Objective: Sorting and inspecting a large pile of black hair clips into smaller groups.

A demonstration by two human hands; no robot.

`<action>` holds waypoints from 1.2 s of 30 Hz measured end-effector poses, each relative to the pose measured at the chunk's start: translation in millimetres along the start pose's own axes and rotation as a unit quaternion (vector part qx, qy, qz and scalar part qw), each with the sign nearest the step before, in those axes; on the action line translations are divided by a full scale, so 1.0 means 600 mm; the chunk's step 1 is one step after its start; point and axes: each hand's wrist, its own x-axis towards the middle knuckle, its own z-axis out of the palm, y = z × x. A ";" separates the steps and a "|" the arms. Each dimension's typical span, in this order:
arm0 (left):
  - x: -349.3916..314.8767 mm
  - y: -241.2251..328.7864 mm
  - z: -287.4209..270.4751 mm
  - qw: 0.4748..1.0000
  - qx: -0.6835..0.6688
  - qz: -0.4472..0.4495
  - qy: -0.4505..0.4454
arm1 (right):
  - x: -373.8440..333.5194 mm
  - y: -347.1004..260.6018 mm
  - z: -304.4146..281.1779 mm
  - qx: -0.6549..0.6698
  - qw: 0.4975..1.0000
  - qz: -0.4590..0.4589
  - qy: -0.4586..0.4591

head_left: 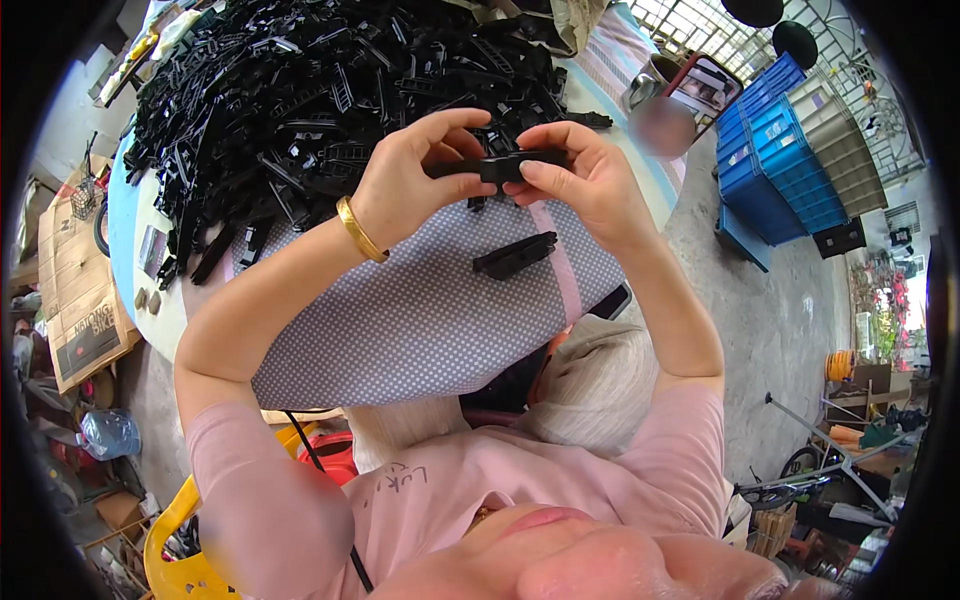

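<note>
My left hand (415, 175) and my right hand (580, 180) meet above the table and together grip one long black plastic part (505, 163), held level between the fingertips. A gold bangle (358, 230) sits on my left wrist. Just below the hands a second black plastic part (515, 255) lies on the dotted grey cloth (400, 320). Behind the hands a big heap of several similar black plastic parts (300, 90) covers the far side of the table.
Stacked blue crates (775, 170) stand on the concrete floor at the right. A phone (705, 85) and a metal cup (648, 80) sit at the table's far right. Cardboard (75, 290) lies at the left, a yellow chair (180, 560) below.
</note>
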 end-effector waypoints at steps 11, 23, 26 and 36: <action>0.005 -0.024 0.001 0.999 -0.032 0.003 -0.012 | 0.007 0.018 0.010 -0.125 0.992 0.011 0.011; -0.002 0.010 0.005 0.995 -0.072 -0.061 -0.038 | -0.002 0.016 0.023 -0.380 0.904 -0.186 0.057; -0.002 -0.003 0.003 0.993 -0.111 -0.015 -0.045 | -0.007 -0.005 0.025 -0.464 0.856 -0.209 0.088; -0.010 0.000 0.007 0.969 0.172 0.166 -0.058 | -0.020 0.001 -0.003 -0.489 0.856 -0.169 -0.003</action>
